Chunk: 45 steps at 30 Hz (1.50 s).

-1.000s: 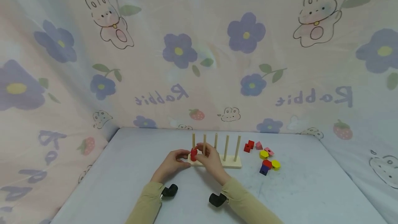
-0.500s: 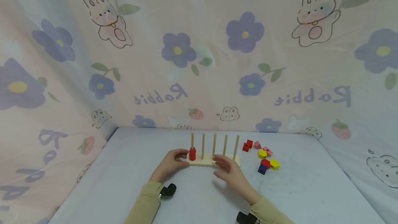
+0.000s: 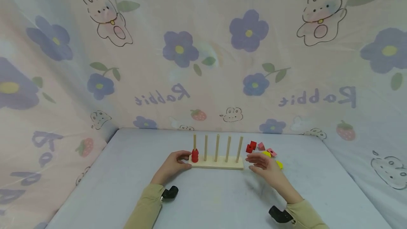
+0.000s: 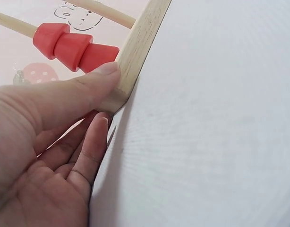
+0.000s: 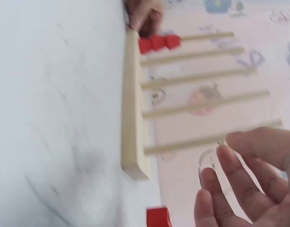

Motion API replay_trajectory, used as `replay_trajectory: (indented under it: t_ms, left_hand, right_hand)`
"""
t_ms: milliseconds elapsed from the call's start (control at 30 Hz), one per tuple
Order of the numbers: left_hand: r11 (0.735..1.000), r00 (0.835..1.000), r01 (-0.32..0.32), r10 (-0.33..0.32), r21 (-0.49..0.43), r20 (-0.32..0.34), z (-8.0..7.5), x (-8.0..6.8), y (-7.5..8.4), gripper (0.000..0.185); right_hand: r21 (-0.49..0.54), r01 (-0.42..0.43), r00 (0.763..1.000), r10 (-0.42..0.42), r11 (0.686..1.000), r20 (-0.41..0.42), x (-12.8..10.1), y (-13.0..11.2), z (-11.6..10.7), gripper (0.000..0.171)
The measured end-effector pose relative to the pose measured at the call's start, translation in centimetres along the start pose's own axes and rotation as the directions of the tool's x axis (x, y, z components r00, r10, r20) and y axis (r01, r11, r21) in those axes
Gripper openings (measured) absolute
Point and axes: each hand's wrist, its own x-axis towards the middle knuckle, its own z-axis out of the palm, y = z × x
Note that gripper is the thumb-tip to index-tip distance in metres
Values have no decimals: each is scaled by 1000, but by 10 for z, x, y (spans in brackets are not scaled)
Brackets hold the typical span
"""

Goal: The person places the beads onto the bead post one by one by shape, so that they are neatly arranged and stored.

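A pale wooden peg board (image 3: 219, 165) with several upright pegs stands on the table. Three red beads (image 3: 195, 155) are stacked on its leftmost peg; the other pegs are bare. My left hand (image 3: 173, 164) grips the board's left end. The left wrist view has the thumb (image 4: 105, 71) on the front edge beside the beads and the fingers around the end. Past the board's right end, my right hand (image 3: 268, 169) is in the air with nothing in it, fingers loosely bent. It overlaps the loose pieces in the head view and hides some of them.
Right of the board lie loose blocks: red cubes (image 3: 251, 147), pink blocks (image 3: 261, 146) and yellow pieces (image 3: 279, 164). In the right wrist view one red cube (image 5: 158, 217) shows near the board's end. A patterned cloth (image 3: 216, 80) hangs behind the white table (image 3: 203, 200).
My right hand let go of the beads on the leftmost peg and moved right, past the board, to the loose blocks. The left hand keeps its hold on the board's end.
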Motion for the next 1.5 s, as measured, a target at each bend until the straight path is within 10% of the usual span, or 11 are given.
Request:
replay_trajectory:
  t_ms: [433, 1133, 1500]
  left_hand:
    - [1000, 1000, 20, -20, 9, 18, -1, -2, 3, 50]
    - [1000, 1000, 10, -10, -15, 13, -2, -5, 11, 49]
    - [1000, 1000, 7, -7, -18, 15, -1, -2, 5, 51]
  right_hand:
    - [-305, -41, 999, 30, 951, -42, -2, 19, -46, 35]
    - [-499, 135, 966, -2, 856, 258, 0, 41, -53, 56]
    - [-527, 97, 974, 30, 844, 226, 0, 42, -54, 45]
